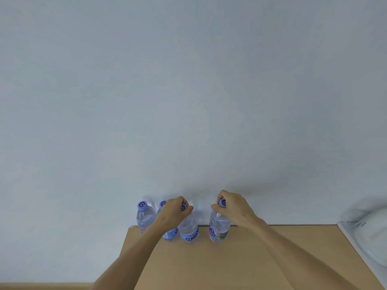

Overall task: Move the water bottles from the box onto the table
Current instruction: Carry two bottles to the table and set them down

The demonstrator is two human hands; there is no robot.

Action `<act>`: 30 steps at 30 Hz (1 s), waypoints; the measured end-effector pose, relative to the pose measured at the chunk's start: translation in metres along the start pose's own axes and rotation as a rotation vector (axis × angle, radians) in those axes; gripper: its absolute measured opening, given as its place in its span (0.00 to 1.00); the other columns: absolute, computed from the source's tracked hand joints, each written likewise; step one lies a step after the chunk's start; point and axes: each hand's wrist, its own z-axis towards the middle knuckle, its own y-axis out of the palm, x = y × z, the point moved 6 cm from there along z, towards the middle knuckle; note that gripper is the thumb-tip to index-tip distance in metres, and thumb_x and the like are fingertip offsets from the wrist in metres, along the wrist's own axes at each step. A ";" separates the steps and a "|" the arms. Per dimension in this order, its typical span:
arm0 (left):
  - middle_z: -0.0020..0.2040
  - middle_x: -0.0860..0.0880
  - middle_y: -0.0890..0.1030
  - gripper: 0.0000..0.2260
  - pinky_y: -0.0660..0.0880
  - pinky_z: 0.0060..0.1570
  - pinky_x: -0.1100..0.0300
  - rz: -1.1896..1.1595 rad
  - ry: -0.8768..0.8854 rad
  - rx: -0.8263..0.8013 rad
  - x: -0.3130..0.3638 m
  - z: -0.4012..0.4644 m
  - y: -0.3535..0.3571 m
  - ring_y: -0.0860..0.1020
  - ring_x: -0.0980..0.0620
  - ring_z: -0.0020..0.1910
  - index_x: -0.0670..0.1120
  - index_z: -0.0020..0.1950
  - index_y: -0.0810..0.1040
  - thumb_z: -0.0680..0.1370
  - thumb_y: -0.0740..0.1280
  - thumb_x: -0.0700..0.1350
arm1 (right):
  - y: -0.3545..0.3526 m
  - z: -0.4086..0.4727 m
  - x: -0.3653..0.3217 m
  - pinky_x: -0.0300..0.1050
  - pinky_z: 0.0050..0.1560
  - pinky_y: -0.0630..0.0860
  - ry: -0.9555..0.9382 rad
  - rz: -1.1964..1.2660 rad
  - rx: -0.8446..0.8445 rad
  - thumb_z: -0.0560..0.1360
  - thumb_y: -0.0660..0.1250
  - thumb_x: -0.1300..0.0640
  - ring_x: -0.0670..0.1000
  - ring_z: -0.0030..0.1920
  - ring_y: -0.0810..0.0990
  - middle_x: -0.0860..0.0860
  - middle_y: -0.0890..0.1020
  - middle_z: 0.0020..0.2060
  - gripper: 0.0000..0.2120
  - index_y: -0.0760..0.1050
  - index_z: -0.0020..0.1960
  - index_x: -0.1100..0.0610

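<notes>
Head view: four water bottles (pixel 188 229) stand upright at the tan table (pixel 240 258)'s 12 o'clock edge. Your left hand (pixel 172 212) pinches the third cap; your right hand (pixel 232 207) pinches the rightmost bottle (pixel 218 229)'s cap.

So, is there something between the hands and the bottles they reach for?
No. The left hand and the right hand each already grip a bottle by its cap, with nothing visible between.
</notes>
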 end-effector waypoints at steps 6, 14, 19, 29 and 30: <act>0.48 0.50 0.79 0.09 0.69 0.43 0.66 0.075 0.034 -0.030 0.001 0.017 0.010 0.75 0.54 0.44 0.45 0.50 0.76 0.78 0.66 0.50 | 0.017 0.010 0.009 0.40 0.38 0.71 0.029 0.071 -0.035 0.69 0.73 0.43 0.47 0.38 0.75 0.44 0.77 0.37 0.15 0.71 0.43 0.51; 0.47 0.50 0.72 0.10 0.67 0.43 0.63 0.069 0.038 0.065 -0.010 0.010 0.017 0.73 0.51 0.43 0.48 0.53 0.75 0.78 0.66 0.53 | 0.040 0.016 0.006 0.44 0.45 0.75 0.002 0.102 -0.017 0.71 0.72 0.42 0.49 0.43 0.76 0.46 0.77 0.44 0.17 0.71 0.47 0.53; 0.44 0.52 0.72 0.13 0.66 0.38 0.67 -0.078 0.015 0.121 -0.014 -0.005 0.029 0.73 0.57 0.40 0.52 0.60 0.70 0.78 0.66 0.52 | 0.047 0.010 0.016 0.36 0.42 0.70 0.004 0.220 -0.034 0.69 0.74 0.43 0.42 0.44 0.75 0.43 0.74 0.45 0.19 0.67 0.49 0.48; 0.43 0.50 0.79 0.02 0.79 0.43 0.48 -0.393 -0.316 0.076 -0.074 -0.054 0.086 0.80 0.49 0.38 0.50 0.48 0.71 0.79 0.64 0.44 | 0.096 -0.036 0.082 0.47 0.46 0.77 0.218 0.285 -0.259 0.75 0.65 0.58 0.47 0.39 0.78 0.53 0.81 0.40 0.24 0.65 0.69 0.52; 0.45 0.49 0.79 0.01 0.79 0.43 0.49 -0.396 -0.326 0.000 -0.075 -0.056 0.094 0.80 0.50 0.38 0.48 0.47 0.73 0.79 0.63 0.43 | 0.100 -0.036 0.083 0.45 0.47 0.76 0.224 0.282 -0.270 0.76 0.64 0.58 0.49 0.41 0.79 0.53 0.82 0.42 0.23 0.64 0.70 0.53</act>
